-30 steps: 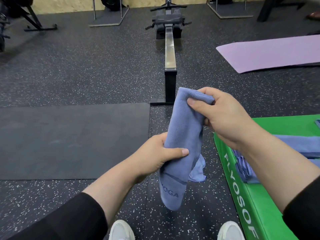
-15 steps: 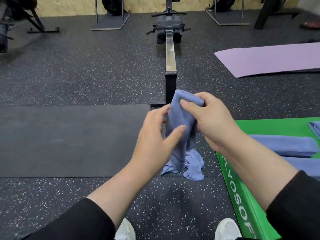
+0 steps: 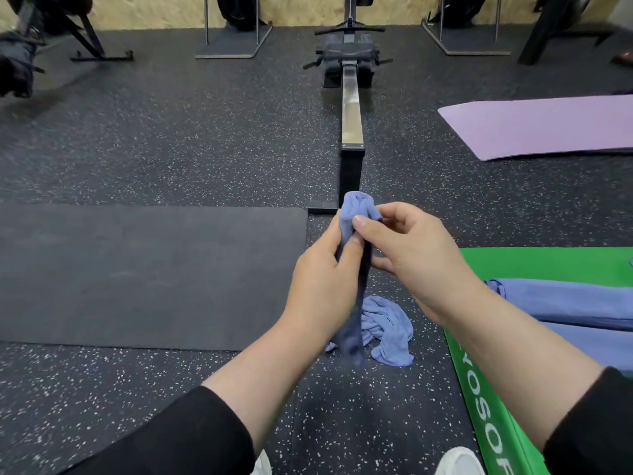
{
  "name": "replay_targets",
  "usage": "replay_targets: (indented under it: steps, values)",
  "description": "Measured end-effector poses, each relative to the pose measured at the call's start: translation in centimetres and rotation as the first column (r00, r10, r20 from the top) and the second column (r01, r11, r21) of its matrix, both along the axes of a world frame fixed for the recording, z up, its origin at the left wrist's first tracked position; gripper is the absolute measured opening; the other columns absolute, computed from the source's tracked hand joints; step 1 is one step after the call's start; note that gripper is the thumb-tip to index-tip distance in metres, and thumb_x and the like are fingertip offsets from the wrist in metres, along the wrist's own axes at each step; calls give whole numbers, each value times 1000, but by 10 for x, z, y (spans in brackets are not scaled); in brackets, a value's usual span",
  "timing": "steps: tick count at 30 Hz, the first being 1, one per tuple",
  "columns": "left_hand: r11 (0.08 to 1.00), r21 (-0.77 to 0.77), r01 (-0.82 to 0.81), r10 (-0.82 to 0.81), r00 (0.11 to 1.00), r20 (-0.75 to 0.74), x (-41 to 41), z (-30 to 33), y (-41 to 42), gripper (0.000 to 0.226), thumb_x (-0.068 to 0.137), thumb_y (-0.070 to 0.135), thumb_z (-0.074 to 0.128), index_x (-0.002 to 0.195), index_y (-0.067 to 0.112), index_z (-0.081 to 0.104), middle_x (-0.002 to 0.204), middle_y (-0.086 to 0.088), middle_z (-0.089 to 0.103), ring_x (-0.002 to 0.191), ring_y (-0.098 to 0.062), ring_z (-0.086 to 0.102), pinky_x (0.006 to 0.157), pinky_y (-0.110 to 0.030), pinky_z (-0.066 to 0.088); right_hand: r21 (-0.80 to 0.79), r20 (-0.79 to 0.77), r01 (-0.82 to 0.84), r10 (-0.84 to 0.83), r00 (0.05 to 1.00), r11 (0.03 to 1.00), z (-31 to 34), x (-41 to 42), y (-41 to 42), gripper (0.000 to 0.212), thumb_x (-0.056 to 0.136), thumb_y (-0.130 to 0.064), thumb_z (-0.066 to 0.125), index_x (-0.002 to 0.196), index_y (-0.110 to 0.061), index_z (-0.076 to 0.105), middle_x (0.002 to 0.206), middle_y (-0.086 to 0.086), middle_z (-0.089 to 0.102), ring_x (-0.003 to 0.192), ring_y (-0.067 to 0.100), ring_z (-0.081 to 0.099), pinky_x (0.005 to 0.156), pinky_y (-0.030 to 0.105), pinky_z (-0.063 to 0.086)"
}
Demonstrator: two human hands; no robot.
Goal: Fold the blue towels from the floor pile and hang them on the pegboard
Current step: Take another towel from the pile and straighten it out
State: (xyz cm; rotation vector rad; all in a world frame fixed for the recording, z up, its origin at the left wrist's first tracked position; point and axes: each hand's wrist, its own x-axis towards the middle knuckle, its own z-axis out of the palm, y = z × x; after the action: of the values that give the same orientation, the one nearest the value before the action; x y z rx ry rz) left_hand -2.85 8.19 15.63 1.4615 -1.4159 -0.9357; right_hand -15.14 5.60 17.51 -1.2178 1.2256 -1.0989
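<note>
- Black rubber exercise mat (image 3: 144, 275) lies flat at far left on the speckled dark rubber floor (image 3: 171, 138); nothing sits on it, and it plays no part in the folding.
- Moving in, the left hand (image 3: 322, 286) grips the narrow blue terry towel (image 3: 356, 214), fingers curled round the middle of the strip, thumb pressing the cloth. That looks like a steadying hold so the hanging length stays doubled.
- Up top, the towel's folded end bunches just above both hands, while its tail drops between the wrists, blurred low down; the held towel is up in the air, not yet anywhere near a pegboard, which is out of view.
- Behind it, the long steel rail of a rowing machine (image 3: 351, 108) runs away toward the wall.
- Below the hands, a crumpled blue towel (image 3: 390, 334) waits on the floor — what's left of the pile, I'd judge.
- Now the right hand (image 3: 414, 252): thumb and forefinger pinch the top fold, the other fingers loosely curled, likely to keep the edges aligned.
- Far right, a green padded plyo box (image 3: 534, 265) carries flat blue towels (image 3: 565, 299) laid across it, seemingly folded ones parked for hanging.
- Beyond it, a lilac yoga mat (image 3: 548, 128) lies spread.
</note>
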Motion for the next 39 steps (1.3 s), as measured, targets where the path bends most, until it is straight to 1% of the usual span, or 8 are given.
replay_targets:
  steps: [8,12,17,22,29,32,34,39]
  values:
    - [989,-5,-146,143,971,-193,6,-7,-11,24,104,20,48,96,29,68,73,23,65,69,5,55,68,-21,45,-4,-167,136,-135,977,991,-9,-12,-16,21,73,-30,57,84,-23,74,77,15,69,71,20,56,77,68,54]
    - [994,-2,-110,108,979,-174,1,-6,-7,33,105,21,48,116,44,69,93,20,74,78,7,60,71,-10,48,29,-130,118,-113,985,993,-4,-10,-13,15,81,-19,60,80,-15,74,72,17,67,68,21,57,75,67,57]
    - [999,7,-49,50,994,-95,-3,-12,-6,39,103,22,47,125,50,64,91,0,74,69,-6,54,66,-22,47,-11,-88,52,-53,995,999,-3,-4,-6,16,87,-16,62,86,-11,77,89,26,72,72,26,66,81,56,61]
    - [993,41,112,-110,993,-50,-5,-10,-2,48,100,19,49,139,47,47,114,27,66,98,16,57,75,-2,40,-78,-198,-50,34,980,996,-1,-6,-4,36,85,-30,51,97,-2,69,94,32,65,78,40,64,86,66,53]
    - [992,73,-103,120,950,-289,6,-16,-16,14,95,34,64,109,35,67,102,14,75,100,-3,69,90,-31,55,-56,-219,-161,146,965,985,0,-11,-4,40,96,4,42,105,-17,74,100,-2,78,97,10,73,95,32,56]
    - [978,169,-120,182,888,-423,11,-13,-22,23,93,36,58,112,29,68,110,5,75,111,-15,68,104,-50,51,-115,-323,-68,27,946,991,-7,-22,-15,24,94,-13,64,116,-22,66,103,-6,73,91,6,67,86,23,52]
    - [981,183,-65,146,868,-475,13,-8,-25,22,96,32,57,112,23,69,113,-4,75,113,-22,68,106,-54,48,-49,-412,-145,113,904,988,-13,-26,-16,48,85,-32,78,130,-28,60,116,-12,69,106,4,64,98,24,49]
    - [989,140,46,20,899,-438,14,4,-27,27,99,33,59,117,16,67,113,-6,75,113,-22,69,103,-47,53,-22,-355,-204,183,917,979,-19,-24,-14,46,66,-55,74,95,-19,73,94,9,76,84,15,66,89,55,52]
